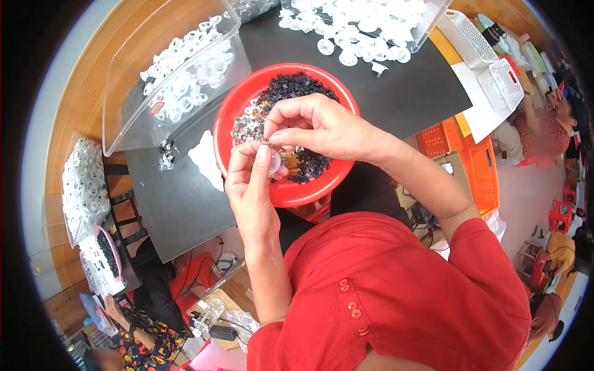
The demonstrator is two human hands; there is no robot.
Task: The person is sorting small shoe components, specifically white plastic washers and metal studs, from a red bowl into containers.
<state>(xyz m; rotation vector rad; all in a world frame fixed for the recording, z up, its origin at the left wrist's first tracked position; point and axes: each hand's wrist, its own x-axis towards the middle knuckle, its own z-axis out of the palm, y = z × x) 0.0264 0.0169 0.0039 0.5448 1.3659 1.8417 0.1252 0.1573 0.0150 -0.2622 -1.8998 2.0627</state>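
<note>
My left hand (250,179) holds a small clear round plastic piece (275,162) between thumb and fingers, over the near side of a red bowl (312,188). My right hand (315,127) pinches a tiny metal part right above that piece, fingertips touching it. The bowl holds a heap of small black parts (297,86) and several shiny clear bits (247,127). Both hands meet above the bowl's middle, hiding part of its contents.
The bowl sits on a black mat (408,86). A clear bin of white rings (179,68) stands at the left, another clear tray of round pieces (359,25) at the back. White baskets (489,62) and orange crates (476,161) lie right. Other people sit nearby.
</note>
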